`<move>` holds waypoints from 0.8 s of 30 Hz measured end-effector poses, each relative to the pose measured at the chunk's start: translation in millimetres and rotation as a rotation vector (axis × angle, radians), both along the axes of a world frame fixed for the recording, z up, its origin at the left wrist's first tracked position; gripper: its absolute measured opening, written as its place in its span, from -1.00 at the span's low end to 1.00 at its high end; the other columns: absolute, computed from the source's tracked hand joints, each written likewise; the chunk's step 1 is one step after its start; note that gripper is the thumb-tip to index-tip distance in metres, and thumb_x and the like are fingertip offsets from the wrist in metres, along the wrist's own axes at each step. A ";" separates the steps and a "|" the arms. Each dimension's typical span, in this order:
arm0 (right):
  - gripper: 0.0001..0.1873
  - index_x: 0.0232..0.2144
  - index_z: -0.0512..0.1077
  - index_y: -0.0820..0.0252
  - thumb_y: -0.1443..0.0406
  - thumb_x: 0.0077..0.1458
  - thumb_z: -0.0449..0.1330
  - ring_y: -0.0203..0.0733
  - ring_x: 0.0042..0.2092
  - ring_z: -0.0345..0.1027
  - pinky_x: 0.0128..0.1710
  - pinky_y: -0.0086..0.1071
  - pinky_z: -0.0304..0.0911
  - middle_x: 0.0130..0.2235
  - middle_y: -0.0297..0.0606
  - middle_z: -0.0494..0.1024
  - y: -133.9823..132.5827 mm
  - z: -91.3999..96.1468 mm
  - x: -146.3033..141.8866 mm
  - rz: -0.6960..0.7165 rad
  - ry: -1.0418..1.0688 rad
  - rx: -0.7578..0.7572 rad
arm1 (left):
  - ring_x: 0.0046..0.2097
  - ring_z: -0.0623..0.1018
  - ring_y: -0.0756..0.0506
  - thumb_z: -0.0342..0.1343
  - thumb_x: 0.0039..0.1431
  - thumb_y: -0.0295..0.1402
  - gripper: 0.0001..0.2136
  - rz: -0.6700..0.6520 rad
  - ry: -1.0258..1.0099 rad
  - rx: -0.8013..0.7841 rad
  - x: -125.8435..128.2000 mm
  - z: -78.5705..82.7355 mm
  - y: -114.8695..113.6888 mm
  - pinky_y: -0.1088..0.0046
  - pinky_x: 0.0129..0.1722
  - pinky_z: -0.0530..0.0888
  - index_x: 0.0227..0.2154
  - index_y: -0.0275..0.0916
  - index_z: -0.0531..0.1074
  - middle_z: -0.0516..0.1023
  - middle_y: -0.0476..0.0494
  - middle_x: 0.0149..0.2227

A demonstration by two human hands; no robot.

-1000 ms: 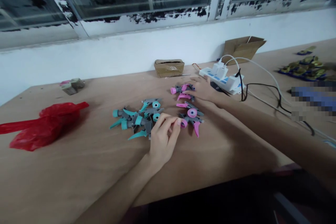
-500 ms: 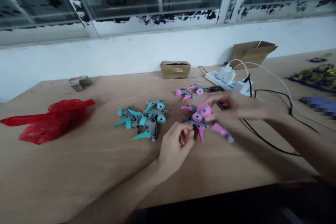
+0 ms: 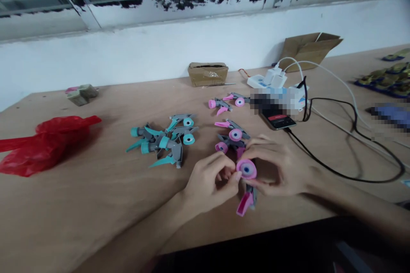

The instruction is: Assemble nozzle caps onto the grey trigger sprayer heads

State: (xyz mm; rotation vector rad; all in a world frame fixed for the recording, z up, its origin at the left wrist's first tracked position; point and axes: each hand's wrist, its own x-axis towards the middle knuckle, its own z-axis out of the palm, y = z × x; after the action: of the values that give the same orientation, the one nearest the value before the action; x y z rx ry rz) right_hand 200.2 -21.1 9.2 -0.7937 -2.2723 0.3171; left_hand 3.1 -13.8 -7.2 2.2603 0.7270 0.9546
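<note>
A pink-and-grey trigger spray head (image 3: 246, 169) is held low over the table, its round pink collar facing me and its pink trigger hanging down. My right hand (image 3: 282, 166) is closed around the collar from the right. My left hand (image 3: 211, 181) pinches at the collar's left rim, thumb and fingertips pressed together; whether a small part lies between them is hidden. Just behind the hands lie more pink-and-grey spray heads (image 3: 235, 135), partly covered by my fingers. To the left rests a heap of teal-and-grey spray heads (image 3: 171, 149).
On the wooden table (image 3: 105, 213) lie a red plastic bag (image 3: 48, 145) at left and a phone (image 3: 277, 117) with a black cable at right. A small cardboard box (image 3: 208, 74), a power strip (image 3: 256, 81) and an open carton (image 3: 307, 53) stand along the wall.
My right hand has brought the spray head down and toward me, turning its collar to face me. My left hand has met it at the rim. The camera view has shifted slightly.
</note>
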 end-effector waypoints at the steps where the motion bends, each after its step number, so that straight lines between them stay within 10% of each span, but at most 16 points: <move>1: -0.77 -0.31 0.34 0.21 0.29 -0.08 0.22 -0.28 -0.35 0.30 -0.25 -0.31 0.23 -0.39 -0.29 0.48 -3.7 -1.3 1.2 0.018 -0.008 -0.065 | -0.50 0.32 0.06 -0.03 0.14 -0.44 -0.88 -0.042 0.040 0.017 0.0 0.0 -0.1 0.56 -0.53 0.29 -0.49 -0.29 0.31 0.31 -0.01 -0.52; 7: -0.83 -0.39 0.32 0.20 0.23 -0.01 0.19 -0.32 -0.32 0.30 -0.30 -0.41 0.23 -0.37 -0.32 0.45 -1.4 -16.3 4.3 0.035 -0.090 -0.352 | -0.27 0.44 -0.07 -0.08 0.21 -0.37 -0.82 0.070 0.293 0.071 1.0 -1.7 7.8 0.38 -0.27 0.39 -0.32 -0.28 0.42 0.46 -0.11 -0.34; 13: -0.79 -0.33 0.34 0.21 0.18 0.03 0.17 -0.29 -0.31 0.29 -0.30 -0.38 0.22 -0.33 -0.28 0.44 34.7 -20.5 -0.1 -0.049 -0.101 -0.255 | -0.09 0.43 -0.11 -0.13 0.27 -0.34 -0.77 0.225 0.302 0.020 -1.0 -5.6 18.5 0.29 -0.08 0.38 -0.20 -0.26 0.41 0.44 -0.16 -0.15; 24: -0.78 -0.32 0.32 0.17 0.25 -0.06 0.22 -0.24 -0.26 0.32 -0.13 -0.23 0.15 -0.34 -0.31 0.48 30.2 -17.3 -7.7 -0.097 -0.054 -0.040 | -0.34 0.43 0.03 -0.04 0.23 -0.42 -0.88 0.264 0.087 -0.024 -6.6 3.5 16.3 0.53 -0.39 0.41 -0.32 -0.23 0.41 0.43 -0.04 -0.32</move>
State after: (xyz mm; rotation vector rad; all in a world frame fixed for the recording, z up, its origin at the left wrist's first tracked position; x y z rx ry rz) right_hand 192.6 9.0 -8.0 -0.9396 -2.2746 0.3007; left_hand -3.5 2.5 -3.7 2.2327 1.0900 0.9646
